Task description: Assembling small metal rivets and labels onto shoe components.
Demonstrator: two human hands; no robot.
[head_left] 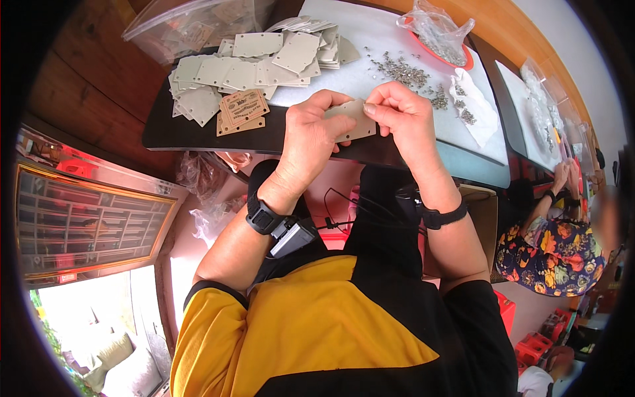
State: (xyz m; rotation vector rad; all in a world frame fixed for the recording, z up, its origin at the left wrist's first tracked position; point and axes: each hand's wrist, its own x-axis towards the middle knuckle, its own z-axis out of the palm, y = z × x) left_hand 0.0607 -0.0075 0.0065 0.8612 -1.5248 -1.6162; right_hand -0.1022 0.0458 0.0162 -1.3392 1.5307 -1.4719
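A grey card with small holes along its edge is gripped between the thumb and fingers of my left hand, just over the table's near edge. At the card's upper right corner, my right hand has thumb and forefinger pinched together; whatever is between them is too small to make out. Beyond my left hand lies a spread pile of similar grey cards. Several brown printed cards sit at its near side. Loose small metal pieces are scattered beyond my right hand.
Further back, a red bowl holds more metal pieces and a clear bag. A white cloth with metal bits lies on the right of the white table cover. A clear plastic bag stands back left. Another person works at the right.
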